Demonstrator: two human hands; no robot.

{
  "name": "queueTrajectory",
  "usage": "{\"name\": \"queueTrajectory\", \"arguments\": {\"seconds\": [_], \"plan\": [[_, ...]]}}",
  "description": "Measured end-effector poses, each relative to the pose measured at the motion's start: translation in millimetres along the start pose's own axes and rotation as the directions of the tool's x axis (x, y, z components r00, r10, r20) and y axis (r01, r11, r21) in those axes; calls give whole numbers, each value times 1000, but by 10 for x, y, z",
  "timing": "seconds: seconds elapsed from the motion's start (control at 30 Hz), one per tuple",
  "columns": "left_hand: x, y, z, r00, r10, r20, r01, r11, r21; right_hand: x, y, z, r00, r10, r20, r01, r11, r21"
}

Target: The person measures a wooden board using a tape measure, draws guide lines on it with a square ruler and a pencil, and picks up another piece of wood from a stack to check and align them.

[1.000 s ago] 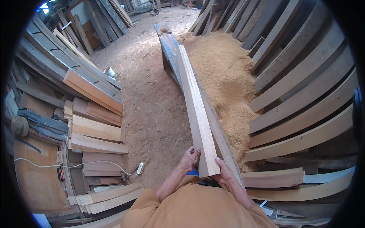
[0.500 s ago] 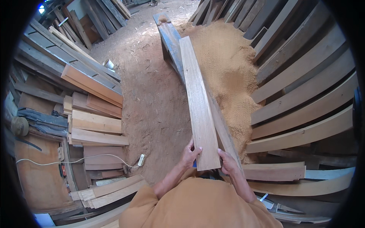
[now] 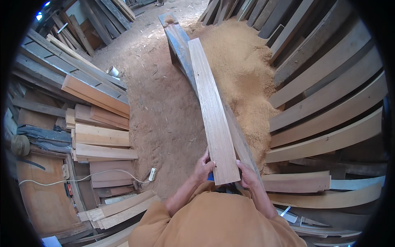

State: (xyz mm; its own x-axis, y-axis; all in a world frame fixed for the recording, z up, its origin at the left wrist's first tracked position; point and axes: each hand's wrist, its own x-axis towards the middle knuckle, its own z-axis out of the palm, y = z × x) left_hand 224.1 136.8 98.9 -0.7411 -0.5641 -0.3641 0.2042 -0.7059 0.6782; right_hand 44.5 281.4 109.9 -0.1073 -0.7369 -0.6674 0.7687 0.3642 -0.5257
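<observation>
A long, pale wooden plank (image 3: 212, 115) stretches away from my body, with its near end between my two hands. My left hand (image 3: 203, 168) grips the left edge, thumb on the upper face and fingers underneath. On the opposite edge, my right hand (image 3: 247, 174) holds the plank the same way. Below the plank runs a narrow bench (image 3: 181, 43) with worn blue paint at its far part. The plank covers much of that bench, and whether it touches the bench I cannot tell.
Sawdust (image 3: 242, 61) is heaped right of the bench. Curved boards (image 3: 325, 138) lean along the right side. Stacked planks (image 3: 103, 136) line the left, near a white power strip (image 3: 152, 174) with its cord. A white bucket (image 3: 112, 71) lies farther off on the dirt floor (image 3: 160, 119).
The plank's far end has shifted slightly left in view, along with the surroundings. Both hands keep their hold at the near end.
</observation>
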Motion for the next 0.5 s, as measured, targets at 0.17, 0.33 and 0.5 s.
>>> {"name": "queueTrajectory", "arguments": {"seconds": [0.17,0.33,0.5], "plan": [[3,-79,-5,1000,7,4,-7,1000,10,-10,23,-31,999,-20,-38,20,1000,7],[38,-167,-11,1000,14,-12,-14,1000,9,4,48,-161,1000,-15,6,15,999,-38],[81,-142,49,997,-77,-27,80,993,90,96,41,-254,1000,-14,-25,14,1000,-16]]}}
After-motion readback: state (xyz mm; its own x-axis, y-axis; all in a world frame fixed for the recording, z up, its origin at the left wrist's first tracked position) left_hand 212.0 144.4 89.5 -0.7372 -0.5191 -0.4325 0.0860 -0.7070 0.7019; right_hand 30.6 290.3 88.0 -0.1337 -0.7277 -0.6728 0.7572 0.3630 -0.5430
